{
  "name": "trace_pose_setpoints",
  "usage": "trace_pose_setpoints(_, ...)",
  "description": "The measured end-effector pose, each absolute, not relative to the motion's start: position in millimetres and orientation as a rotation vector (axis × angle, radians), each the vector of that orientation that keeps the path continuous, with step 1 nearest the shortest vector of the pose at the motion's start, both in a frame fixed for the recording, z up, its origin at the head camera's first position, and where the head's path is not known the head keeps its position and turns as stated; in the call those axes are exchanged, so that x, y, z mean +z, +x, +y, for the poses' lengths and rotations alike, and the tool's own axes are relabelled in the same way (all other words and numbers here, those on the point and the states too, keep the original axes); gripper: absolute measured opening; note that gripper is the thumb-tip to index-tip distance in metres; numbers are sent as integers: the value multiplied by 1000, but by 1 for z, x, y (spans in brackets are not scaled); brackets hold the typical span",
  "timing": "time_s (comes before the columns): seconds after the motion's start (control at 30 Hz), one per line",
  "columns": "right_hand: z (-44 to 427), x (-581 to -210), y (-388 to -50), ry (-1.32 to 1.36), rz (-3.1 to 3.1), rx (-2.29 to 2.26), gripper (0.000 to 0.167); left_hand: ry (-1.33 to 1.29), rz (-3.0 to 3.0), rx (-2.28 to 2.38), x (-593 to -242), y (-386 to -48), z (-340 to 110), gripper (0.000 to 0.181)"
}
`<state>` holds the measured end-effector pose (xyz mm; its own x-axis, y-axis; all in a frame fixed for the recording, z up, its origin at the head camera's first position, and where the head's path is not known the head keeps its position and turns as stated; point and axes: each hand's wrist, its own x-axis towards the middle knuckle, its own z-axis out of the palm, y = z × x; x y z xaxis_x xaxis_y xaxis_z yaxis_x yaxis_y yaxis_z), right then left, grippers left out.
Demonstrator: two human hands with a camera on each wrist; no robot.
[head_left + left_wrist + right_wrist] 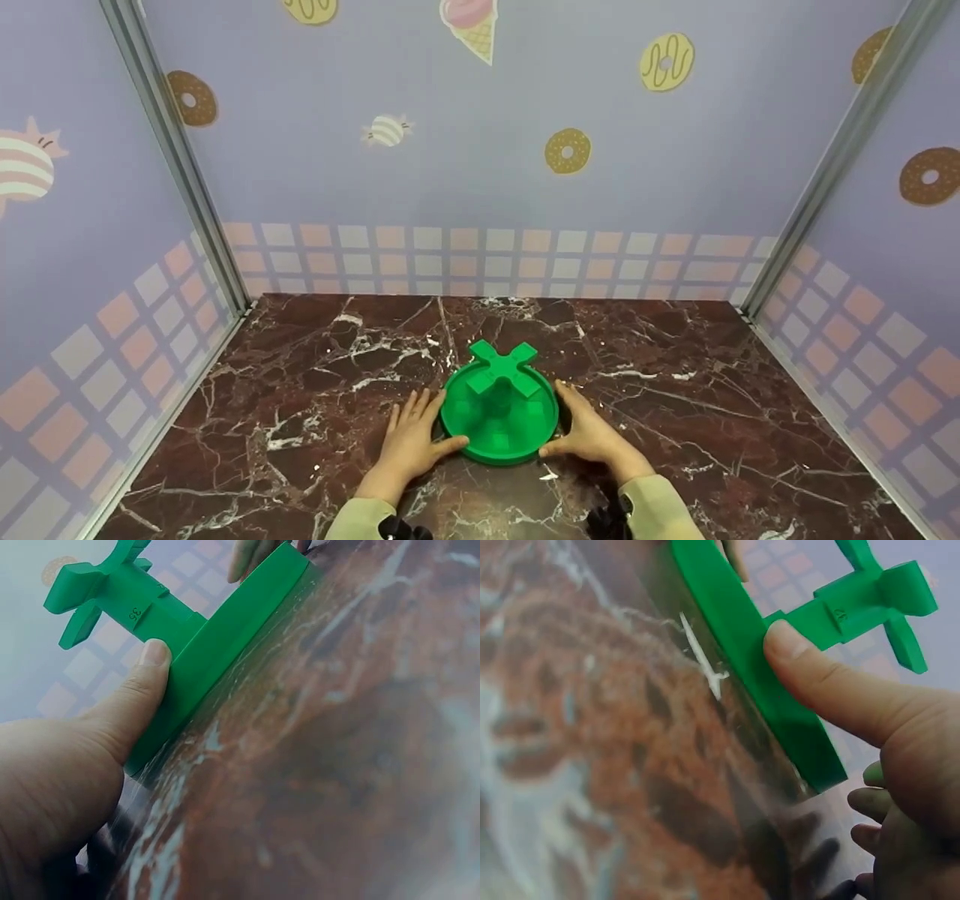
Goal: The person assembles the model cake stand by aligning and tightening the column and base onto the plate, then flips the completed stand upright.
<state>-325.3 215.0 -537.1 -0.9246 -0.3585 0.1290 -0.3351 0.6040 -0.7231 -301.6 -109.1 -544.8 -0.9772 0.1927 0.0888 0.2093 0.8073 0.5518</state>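
A green round dish with a raised rim stands on the marbled tabletop. From it rises a stepped column carrying raised numbers, topped by a four-armed cross. My left hand lies at the dish's left side, its thumb touching the rim and its other fingers extended forward. On the opposite side, my right hand touches the rim with its thumb, fingers reaching along the right edge. In the right wrist view, several fingers of the right hand show below the dish's side; the dish hides part of the left fingers.
Dark red marbled tabletop with white veins surrounds the dish. Patterned panels with sweets and checks close off the back, left and right, joined by metal corner posts. Pale sleeves cover both forearms.
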Motion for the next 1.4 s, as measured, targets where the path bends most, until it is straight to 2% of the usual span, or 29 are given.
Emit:
trace_pose_setpoints(0.3, 213, -544, -324, -565, 2819, -1213, 121, -369, -2963, -897, -544, -299, -111, 100)
trace_pose_setpoints(0.63, 212, -547, -324, -501, 2837, -1236, 121, -397, -2967, -956, -545, -300, -112, 120)
trace_pose_setpoints(0.93, 210, -546, -324, -491, 2829, -1288, 118, -427, -2923, -977, -543, -302, -112, 119)
trace_pose_setpoints(1.2, 215, -536, -327, -589, 2666, -1477, 110, -381, -2853, -1141, -538, -301, -111, 115)
trace_pose_setpoints(1.4, 218, -518, -327, -471, 2626, -1564, 107, -338, -2719, -1319, -532, -299, -110, 109)
